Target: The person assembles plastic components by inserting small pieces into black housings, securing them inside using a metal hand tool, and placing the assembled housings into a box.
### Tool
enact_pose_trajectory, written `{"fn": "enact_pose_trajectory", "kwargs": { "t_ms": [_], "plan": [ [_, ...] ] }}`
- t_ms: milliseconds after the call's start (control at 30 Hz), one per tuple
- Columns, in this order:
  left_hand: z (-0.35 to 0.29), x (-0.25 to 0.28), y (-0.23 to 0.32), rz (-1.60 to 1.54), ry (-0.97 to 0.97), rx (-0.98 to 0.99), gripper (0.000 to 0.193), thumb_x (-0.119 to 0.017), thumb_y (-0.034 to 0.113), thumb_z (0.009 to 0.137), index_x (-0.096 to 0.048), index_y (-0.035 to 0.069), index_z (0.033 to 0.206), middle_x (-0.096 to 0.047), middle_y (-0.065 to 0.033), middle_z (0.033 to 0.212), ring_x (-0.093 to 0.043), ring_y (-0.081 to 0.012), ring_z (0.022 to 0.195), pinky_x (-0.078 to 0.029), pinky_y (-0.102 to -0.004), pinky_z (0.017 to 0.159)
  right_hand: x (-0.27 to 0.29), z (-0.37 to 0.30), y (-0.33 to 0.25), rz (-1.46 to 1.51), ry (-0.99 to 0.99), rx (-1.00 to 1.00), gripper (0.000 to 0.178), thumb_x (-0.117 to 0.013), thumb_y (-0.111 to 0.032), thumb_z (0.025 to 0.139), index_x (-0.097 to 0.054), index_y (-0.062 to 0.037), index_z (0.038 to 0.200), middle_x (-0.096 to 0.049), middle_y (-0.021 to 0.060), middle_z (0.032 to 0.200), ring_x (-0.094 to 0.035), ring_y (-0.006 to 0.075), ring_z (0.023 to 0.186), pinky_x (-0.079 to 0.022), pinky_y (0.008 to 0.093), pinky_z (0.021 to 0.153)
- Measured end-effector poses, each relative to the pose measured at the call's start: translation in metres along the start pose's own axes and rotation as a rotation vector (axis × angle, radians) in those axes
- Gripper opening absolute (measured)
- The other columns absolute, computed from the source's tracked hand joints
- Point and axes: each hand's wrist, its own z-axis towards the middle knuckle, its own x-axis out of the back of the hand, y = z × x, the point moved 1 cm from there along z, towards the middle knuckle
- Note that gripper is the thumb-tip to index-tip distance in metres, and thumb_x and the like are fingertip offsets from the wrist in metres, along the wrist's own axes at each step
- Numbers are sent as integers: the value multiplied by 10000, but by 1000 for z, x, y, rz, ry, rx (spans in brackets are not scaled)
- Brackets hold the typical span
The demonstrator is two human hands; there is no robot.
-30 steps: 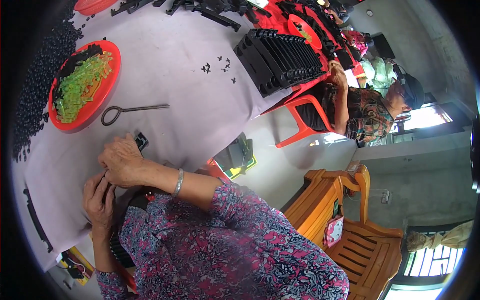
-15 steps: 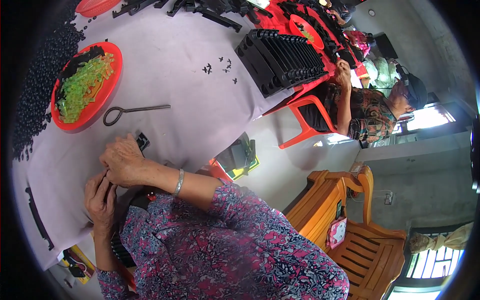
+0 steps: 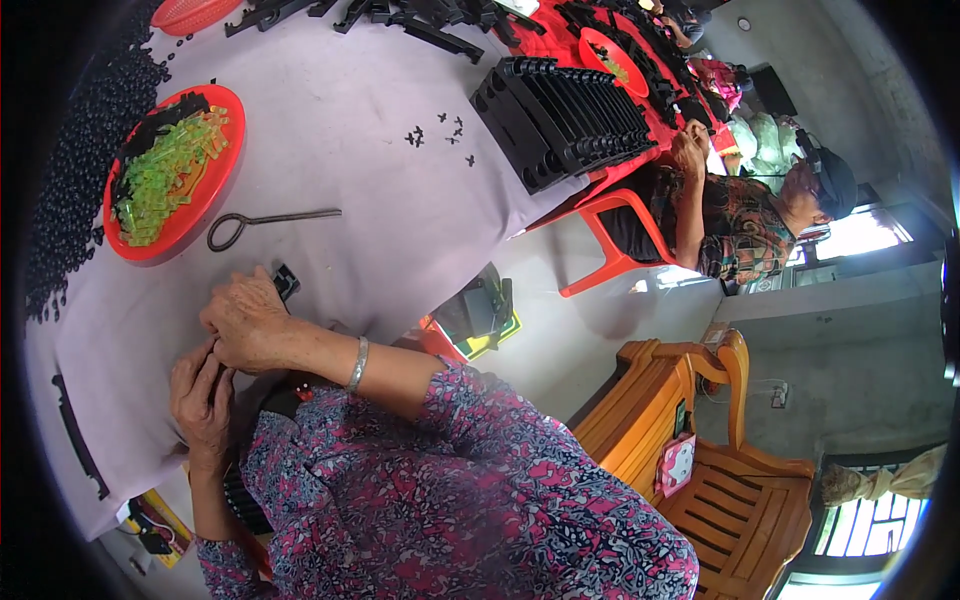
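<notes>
My right hand [image 3: 245,320], with a silver bangle at the wrist, lies curled over a black plastic part [image 3: 286,282] at the near edge of the grey cloth-covered table [image 3: 340,100]. Only the part's end shows past my knuckles. My left hand [image 3: 200,395] sits just below it, its fingertips pressed up against the right hand and closed on the same piece. Both sleeves are of a floral print. A metal rod with a ring end [image 3: 270,217] lies on the cloth just beyond my hands.
A red round tray [image 3: 205,215] of green pieces and black parts stands at the left, beside a heap of small black pieces [image 3: 70,190]. Stacked black racks [image 3: 560,120], a red plastic chair [image 3: 620,245], another seated person [image 3: 745,215] and a wooden chair [image 3: 700,450] lie to the right.
</notes>
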Motion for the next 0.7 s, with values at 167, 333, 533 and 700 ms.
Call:
{"fn": "enact_pose_trajectory", "kwargs": {
  "t_ms": [167,333,533,700],
  "plan": [
    [2,-1,3,5,-2,15,284,-733,9,761,-689,-26,1039,-674,-138,1086,-631,-315,969,-485,-386,861,6,0,-1,-7,-34,-11,126,-657,-155,700,-726,-94,786,-659,134,888,-578,334,959,-389,475,836],
    [1,-2,-1,5,0,6,266,-728,12,777,-690,-28,1037,-674,-137,1086,-631,-312,965,-485,-383,862,3,2,0,3,-18,-13,122,-659,-158,707,-729,-99,788,-658,132,887,-578,335,966,-389,479,845],
    [-4,9,0,0,-23,68,257,-722,38,790,-701,-13,1041,-676,-135,1097,-623,-318,989,-477,-391,878,1,6,-11,-26,-64,-6,140,-673,-197,715,-736,-121,813,-673,130,900,-599,336,965,-414,489,871],
    [-8,9,3,21,-38,50,260,-711,85,816,-714,28,1070,-681,-126,1117,-633,-318,991,-484,-408,851,10,5,-18,-282,-229,-13,188,-673,-281,729,-741,-137,830,-679,146,846,-665,346,878,-515,477,754]
  ]
}}
